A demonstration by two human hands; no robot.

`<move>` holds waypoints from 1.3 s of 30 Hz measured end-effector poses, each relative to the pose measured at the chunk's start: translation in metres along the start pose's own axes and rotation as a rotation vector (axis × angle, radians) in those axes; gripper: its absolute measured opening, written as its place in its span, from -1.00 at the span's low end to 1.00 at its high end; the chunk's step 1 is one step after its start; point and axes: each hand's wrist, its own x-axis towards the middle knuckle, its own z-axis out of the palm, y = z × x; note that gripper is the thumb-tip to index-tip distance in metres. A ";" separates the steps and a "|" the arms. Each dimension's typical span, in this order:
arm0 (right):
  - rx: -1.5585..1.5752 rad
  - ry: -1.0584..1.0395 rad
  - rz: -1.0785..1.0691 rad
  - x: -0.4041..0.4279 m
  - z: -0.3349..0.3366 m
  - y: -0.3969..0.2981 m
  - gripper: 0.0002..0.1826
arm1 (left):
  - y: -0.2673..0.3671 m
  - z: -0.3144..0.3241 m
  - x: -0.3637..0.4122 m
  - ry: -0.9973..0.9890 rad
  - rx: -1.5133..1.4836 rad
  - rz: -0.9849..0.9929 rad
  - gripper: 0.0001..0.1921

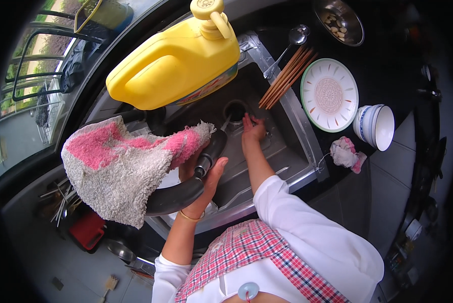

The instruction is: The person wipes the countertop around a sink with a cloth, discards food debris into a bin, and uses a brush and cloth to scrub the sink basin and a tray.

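My left hand (209, 181) is wrapped around the black faucet spout (173, 199), near its metal collar. A pink and white terry cloth (112, 174) hangs over the faucet and hides part of it. From the spout's end a thin stream, apparently water, falls towards the drain (236, 111) of the dark sink (230, 189). Down in the basin, my right hand (253, 130) is beside the drain with its fingers apart, and I see nothing held in it.
A yellow plastic jug (173, 60) stands along the sink's far side. Right of the basin are wooden chopsticks (287, 77), a metal spoon (297, 36), a patterned plate (328, 70), stacked bowls (376, 127) and a crumpled cloth (346, 154). A steel bowl (357, 28) holds several garlic cloves.
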 end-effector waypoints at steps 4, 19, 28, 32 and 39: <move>-0.802 -0.504 -0.103 -0.023 0.014 -0.018 -0.67 | 0.009 -0.003 0.003 0.037 0.047 0.049 -0.52; -1.787 -1.174 -1.090 -0.039 0.020 -0.032 -0.85 | 0.017 -0.004 0.009 0.024 0.208 0.161 -0.50; -0.359 0.095 0.099 -0.001 0.025 -0.007 -0.76 | 0.009 -0.008 0.003 0.030 0.164 0.162 -0.50; 0.258 0.329 0.237 -0.003 -0.005 0.002 -0.70 | 0.011 -0.002 0.007 0.045 0.143 0.158 -0.49; -0.256 -0.150 -0.019 -0.001 -0.008 0.005 -0.75 | 0.008 -0.004 0.005 0.034 0.136 0.123 -0.49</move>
